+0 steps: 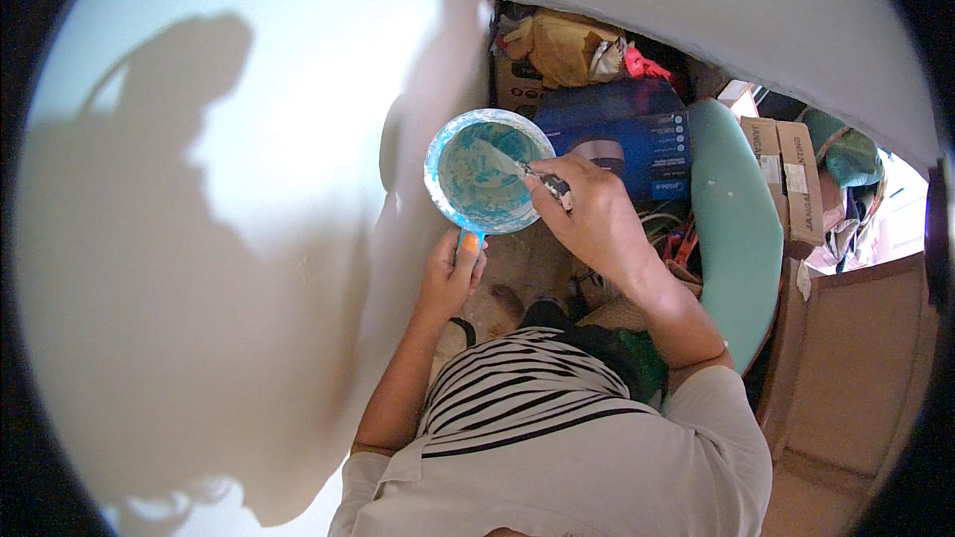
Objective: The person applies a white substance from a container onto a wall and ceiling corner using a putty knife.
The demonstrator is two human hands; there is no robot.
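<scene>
A round blue dipper [458, 207], smeared inside and on its rim with white paste, is held up in front of me. My left hand [456, 267] is closed around its short blue handle, the thumb on top. My right hand [587, 201] grips the dark handle of a putty knife [502, 157]. The knife's pale blade reaches down into the dipper; whether its tip touches the bottom I cannot tell. Streaks of white paste cling to the dipper's inner wall.
A pale wall [298, 318] bearing my shadow runs close on the left. A blue box [657, 154], a light green board [736, 229], cardboard boxes [796, 184] and a brown wooden panel [860, 368] crowd the right. A slanting white surface [756, 10] hangs overhead.
</scene>
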